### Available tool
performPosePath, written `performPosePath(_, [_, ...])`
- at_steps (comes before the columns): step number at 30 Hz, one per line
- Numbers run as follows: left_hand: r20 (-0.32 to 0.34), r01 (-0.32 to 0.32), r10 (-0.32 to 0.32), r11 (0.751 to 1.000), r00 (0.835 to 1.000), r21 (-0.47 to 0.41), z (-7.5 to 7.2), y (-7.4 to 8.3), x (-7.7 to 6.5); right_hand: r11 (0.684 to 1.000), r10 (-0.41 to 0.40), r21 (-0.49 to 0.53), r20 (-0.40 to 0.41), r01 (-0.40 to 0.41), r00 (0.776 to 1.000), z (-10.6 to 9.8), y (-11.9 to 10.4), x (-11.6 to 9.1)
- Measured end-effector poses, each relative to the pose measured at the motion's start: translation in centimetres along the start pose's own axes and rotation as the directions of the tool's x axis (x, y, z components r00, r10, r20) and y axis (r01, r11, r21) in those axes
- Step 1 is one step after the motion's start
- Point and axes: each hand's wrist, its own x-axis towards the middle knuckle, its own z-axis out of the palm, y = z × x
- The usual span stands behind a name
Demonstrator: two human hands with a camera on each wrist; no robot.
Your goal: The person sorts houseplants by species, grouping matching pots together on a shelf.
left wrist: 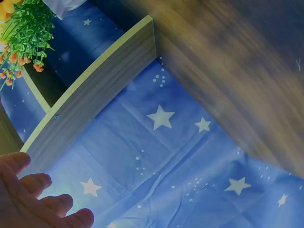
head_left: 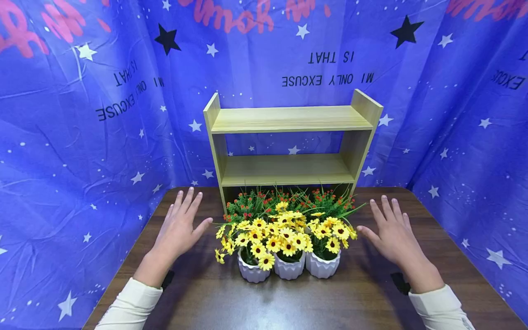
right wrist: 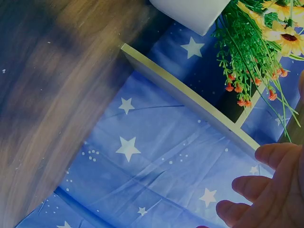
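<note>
We saw yellow flowers [head_left: 286,235] with dark brown middles [right wrist: 289,37], and orange-red flowers [right wrist: 238,88] among bright green leaves [right wrist: 237,52]. The pots [head_left: 323,266] were plain white. We saw a shelf [head_left: 288,120] of pale yellowish wood with thin, soft lines, and a desk [head_left: 330,302] of dark brown wood with streaky lines. Our eyes found a blue cloth [head_left: 82,151] all over with white stars [head_left: 302,31] and white dots [right wrist: 199,121]. It had some black stars [head_left: 167,39], black letters [head_left: 307,81] and pink writing [head_left: 237,16] too. We saw cream-white sleeves [head_left: 134,300].

Left hand [head_left: 179,229], right hand [head_left: 389,233] apart, fingers spread, empty.
</note>
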Motion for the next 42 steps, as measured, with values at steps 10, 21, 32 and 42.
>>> performPosePath(10, [-0.136, -0.187, 0.173, 0.977, 0.975, -0.098, -3.8, 1.5, 2.5, 0.998, -0.042, 0.040, -0.052, 0.044, 0.998, 0.4, 0.9, -0.7])
performPosePath(21, [-0.409, -0.382, 0.322, 0.922, 0.854, -0.071, -9.7, 4.1, 9.1, 0.985, -0.058, 0.151, -0.139, 0.079, 0.989, 1.5, 0.4, -2.2])
performPosePath(32, [-0.402, -0.264, 0.159, 0.939, 0.902, -0.222, -12.1, 4.7, 16.6, 0.971, -0.061, 0.219, -0.171, 0.098, 0.983, 2.2, -0.2, -2.9])
performPosePath(42, [-0.517, -0.331, 0.055, 0.824, 0.854, -0.459, -9.7, 2.9, 19.1, 0.968, -0.055, 0.236, -0.145, 0.088, 0.988, 3.4, -0.9, -4.2])
